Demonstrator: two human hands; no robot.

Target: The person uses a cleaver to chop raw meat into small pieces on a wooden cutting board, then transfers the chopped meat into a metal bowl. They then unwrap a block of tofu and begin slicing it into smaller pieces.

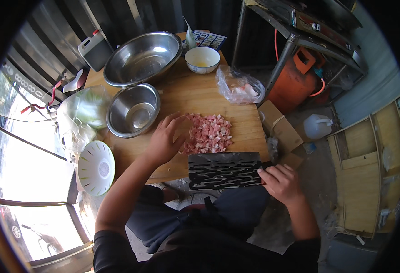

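Note:
A pile of diced raw meat [211, 133], pink with white fat, lies on the wooden tabletop [183, 97]. My left hand [167, 138] is at the pile's left edge, fingers apart and holding nothing; whether its fingertips touch the meat I cannot tell. In my right hand [281, 182] is the handle of a broad cleaver [224, 170] with a dark, patterned blade. The blade lies broadside to my view at the table's near edge, its upper long side just below the meat. A steel bowl [133, 111] stands left of my left hand.
Behind are a large steel basin [143, 58], a patterned bowl [202, 60] with yellow residue, and a plastic bag [240, 87] holding pale meat. A white bowl [96, 168] and bagged greens [91, 105] sit left. Right of the table are a cardboard box [279, 127] and an orange gas cylinder [290, 82].

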